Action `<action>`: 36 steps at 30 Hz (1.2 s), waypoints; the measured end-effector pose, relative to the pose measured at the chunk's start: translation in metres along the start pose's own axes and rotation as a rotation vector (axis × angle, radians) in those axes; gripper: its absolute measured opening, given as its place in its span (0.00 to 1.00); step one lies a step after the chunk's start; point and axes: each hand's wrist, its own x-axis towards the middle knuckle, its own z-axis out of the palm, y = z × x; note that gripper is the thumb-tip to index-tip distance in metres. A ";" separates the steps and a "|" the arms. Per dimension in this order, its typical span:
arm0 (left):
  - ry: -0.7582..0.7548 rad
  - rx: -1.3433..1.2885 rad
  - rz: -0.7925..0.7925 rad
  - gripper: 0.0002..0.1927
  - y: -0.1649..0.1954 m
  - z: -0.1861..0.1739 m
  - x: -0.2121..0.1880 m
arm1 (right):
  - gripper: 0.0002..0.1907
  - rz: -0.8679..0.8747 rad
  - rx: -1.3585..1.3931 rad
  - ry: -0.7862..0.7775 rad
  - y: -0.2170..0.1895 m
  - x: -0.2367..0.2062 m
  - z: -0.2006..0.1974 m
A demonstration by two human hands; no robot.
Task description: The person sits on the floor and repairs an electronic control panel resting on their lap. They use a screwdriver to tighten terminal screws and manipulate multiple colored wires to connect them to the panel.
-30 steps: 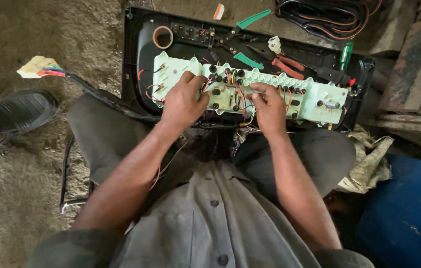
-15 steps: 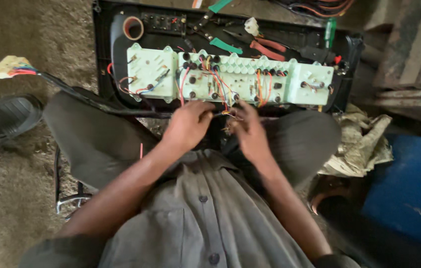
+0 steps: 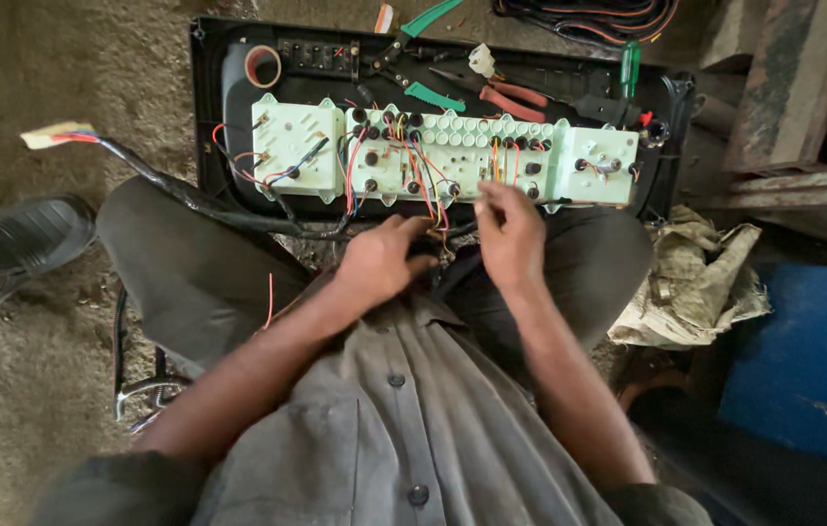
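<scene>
Item: pale green circuit panel [image 3: 452,156], the back of an instrument cluster, lying face down in its black housing [image 3: 209,88] across my knees, near edge toward me so the sockets and coloured wires face up within reach.

My left hand [image 3: 379,261]: at the near edge of the panel, fingers curled and partly closed around a bunch of thin red and orange wires [image 3: 433,219] that hang off that edge. Whether it truly pinches them I cannot tell.

My right hand [image 3: 509,234]: just right of the left, thumb and forefinger drawn together at the panel's near edge, apparently on a wire end; the tips are too small to be sure.

Black cable loom [image 3: 189,195]: runs left from the housing over my thigh to a taped connector [image 3: 53,134] on the dirt floor.

Far side, resting on the housing, kept close: tape roll [image 3: 263,66], green-handled pliers [image 3: 423,19], red-handled pliers [image 3: 511,97], green screwdriver [image 3: 631,68].

Right: crumpled cloth [image 3: 696,282], blue container [image 3: 813,351]. Left: black shoe [image 3: 23,244].
</scene>
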 end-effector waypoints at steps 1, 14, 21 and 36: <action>-0.019 0.008 0.006 0.26 0.000 0.002 -0.001 | 0.14 -0.063 -0.118 0.023 -0.002 0.006 0.000; -0.065 0.014 0.038 0.26 -0.006 0.006 -0.010 | 0.14 -0.257 -0.673 -0.245 -0.016 0.046 0.012; -0.066 -0.061 -0.024 0.25 -0.032 0.014 -0.008 | 0.08 0.218 0.022 -0.271 0.015 0.079 0.006; -0.064 -0.049 -0.137 0.17 -0.008 0.001 0.008 | 0.06 -0.541 -0.650 -0.129 -0.012 0.038 0.026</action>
